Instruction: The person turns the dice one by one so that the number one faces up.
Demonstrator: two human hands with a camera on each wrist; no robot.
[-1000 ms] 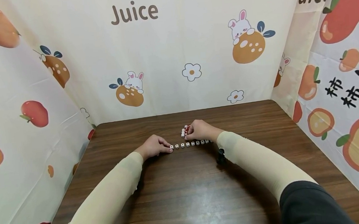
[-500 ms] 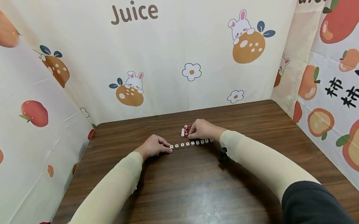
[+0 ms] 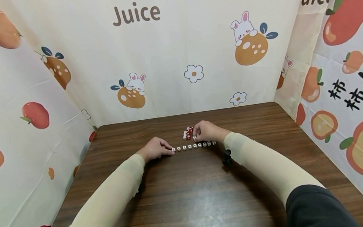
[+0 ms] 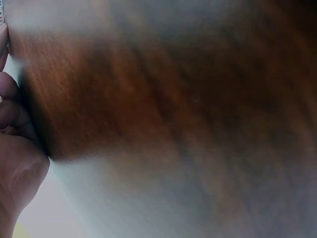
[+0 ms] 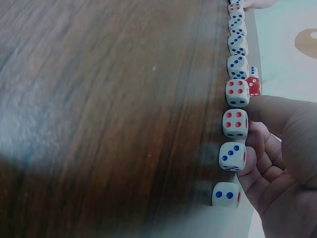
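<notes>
A: Right hand point(image 3: 208, 131), grip narrow: pinched on what?

B: On a white die point(image 3: 194, 138), at the hand's 9 o'clock side; lifted or resting, impossible to tell. Farther toward 9 o'clock, just beside, a cluster of red dice point(image 3: 188, 136) and white dice point(image 3: 184, 135).

A: Key bearing from there?

B: Seen at 6 o'clock, near but apart: a row of nine dice point(image 3: 195, 145) on the wooden surface point(image 3: 174, 198), long axis from 9 to 3 o'clock.

A: Nearer hand?

B: Right, for the cluster and the row's 3 o'clock half. Left hand point(image 3: 156, 149) at the 9 o'clock end, grip narrow, pinched on the end die point(image 3: 173, 149).

A: Any pointing to the white die?

B: None; cube-shaped, without a long axis, facing side too small to make out.
</notes>
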